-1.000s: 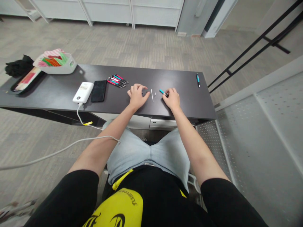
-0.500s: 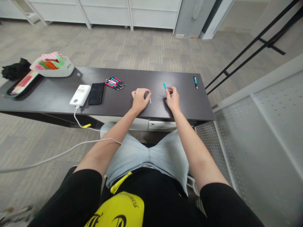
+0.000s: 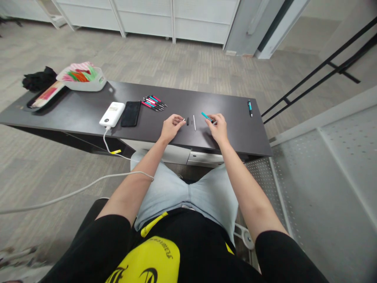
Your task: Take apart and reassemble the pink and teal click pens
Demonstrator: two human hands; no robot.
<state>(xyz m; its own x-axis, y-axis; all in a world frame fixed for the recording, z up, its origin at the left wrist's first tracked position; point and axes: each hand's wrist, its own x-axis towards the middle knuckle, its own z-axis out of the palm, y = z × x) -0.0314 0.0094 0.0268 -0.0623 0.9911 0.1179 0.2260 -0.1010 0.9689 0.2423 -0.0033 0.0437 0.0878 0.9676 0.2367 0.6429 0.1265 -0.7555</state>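
one pen is in pieces on the dark bench (image 3: 235, 131), mid-job by the look of it. right hand (image 3: 218, 127) grips a teal pen barrel (image 3: 205, 115), fingers closed round its near end, far end sticking out toward the left and up off the bench; something dark shows by the fingertips, can't tell if it's part of the same body. left hand (image 3: 171, 128) pinches a small pale part (image 3: 183, 120) between thumb and fingers, too small to id. hands are well apart, nothing being mated right now. between them on the bench, left to right: a short black piece (image 3: 187, 121), probably the grip sleeve, then a tiny bit (image 3: 191, 122), maybe the spring, then a slim white refill (image 3: 194, 122) lying roughly front to back. status: refill is out of the barrel and at least three parts lie loose, so this pen isn't whole; from this view can't say whether more is to come off. the pile of pens (image 3: 153, 103) left of the hands looks intact, mixed red, teal and white, same for the lone teal-and-black pen (image 3: 250, 108) near the right end. phone (image 3: 130, 114) and white power bank (image 3: 112, 114) sit farther left, untouched.
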